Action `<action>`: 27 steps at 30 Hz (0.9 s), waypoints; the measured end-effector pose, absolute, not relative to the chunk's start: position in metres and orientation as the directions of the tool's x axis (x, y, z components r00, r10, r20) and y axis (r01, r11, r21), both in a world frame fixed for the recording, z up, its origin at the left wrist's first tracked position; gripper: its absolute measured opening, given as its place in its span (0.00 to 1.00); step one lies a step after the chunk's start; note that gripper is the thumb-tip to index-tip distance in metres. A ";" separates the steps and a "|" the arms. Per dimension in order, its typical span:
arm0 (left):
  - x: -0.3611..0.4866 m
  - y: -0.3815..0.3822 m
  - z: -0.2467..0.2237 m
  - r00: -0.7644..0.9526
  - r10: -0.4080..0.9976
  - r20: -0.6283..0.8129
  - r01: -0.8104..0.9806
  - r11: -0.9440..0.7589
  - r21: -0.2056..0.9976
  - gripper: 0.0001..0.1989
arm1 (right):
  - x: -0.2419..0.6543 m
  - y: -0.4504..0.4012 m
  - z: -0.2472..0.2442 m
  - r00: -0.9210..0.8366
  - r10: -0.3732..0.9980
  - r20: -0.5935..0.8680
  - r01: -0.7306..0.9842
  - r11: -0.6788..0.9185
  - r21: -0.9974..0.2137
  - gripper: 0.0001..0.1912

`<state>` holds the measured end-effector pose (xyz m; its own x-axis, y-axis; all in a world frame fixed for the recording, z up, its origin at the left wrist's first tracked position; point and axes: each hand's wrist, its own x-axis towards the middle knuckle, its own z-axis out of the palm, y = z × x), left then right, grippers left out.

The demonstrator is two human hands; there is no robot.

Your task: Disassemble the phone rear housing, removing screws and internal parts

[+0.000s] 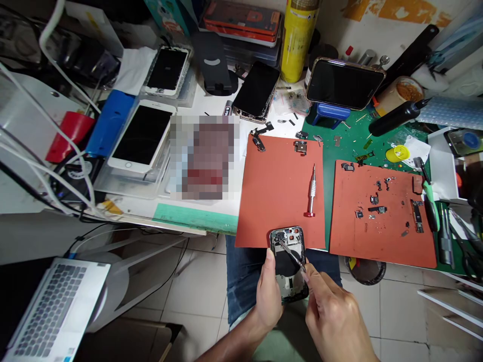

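Observation:
My left hand grips an opened phone housing by its left edge, thumb along the side. The housing is tilted over the near edge of the left orange mat, its inside facing up with a dark round patch in the middle. Pinched in my right hand is a pair of metal tweezers. Their tips reach a small dark part near the housing's upper left corner; whether they grip it I cannot tell. A silver screwdriver with a red cap lies on the mat above.
Small phone parts and screws lie on the right orange mat. A phone on a blue stand, a black phone and a yellow can stand behind. White cables hang at left, above a laptop.

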<state>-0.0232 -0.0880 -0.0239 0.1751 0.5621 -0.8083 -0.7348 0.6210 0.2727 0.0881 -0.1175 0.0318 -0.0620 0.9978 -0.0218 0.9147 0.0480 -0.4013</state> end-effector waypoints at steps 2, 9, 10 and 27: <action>-0.024 -0.089 -0.025 0.178 0.570 -0.803 -0.727 0.626 0.283 0.35 | 0.088 -0.118 0.031 -0.070 0.998 -0.007 0.920 0.062 -0.388 0.28; -0.026 -0.090 -0.026 0.164 0.579 -0.799 -0.714 0.628 0.309 0.35 | 0.086 -0.121 0.030 -0.076 0.997 0.031 0.944 0.082 -0.320 0.26; -0.026 -0.090 -0.026 0.159 0.583 -0.797 -0.714 0.625 0.315 0.35 | 0.085 -0.121 0.030 -0.077 0.996 0.034 0.946 0.084 -0.312 0.26; -0.027 -0.084 -0.020 0.315 0.588 -0.745 -0.680 0.687 0.255 0.35 | 0.100 -0.123 0.040 0.005 0.929 -0.370 0.636 -0.288 -0.716 0.18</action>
<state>-0.0274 -0.0844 -0.0200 0.3149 0.5880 -0.7451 -0.6803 0.6872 0.2548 0.1000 -0.1228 0.0402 0.0046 0.9291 -0.3699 0.6362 -0.2881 -0.7157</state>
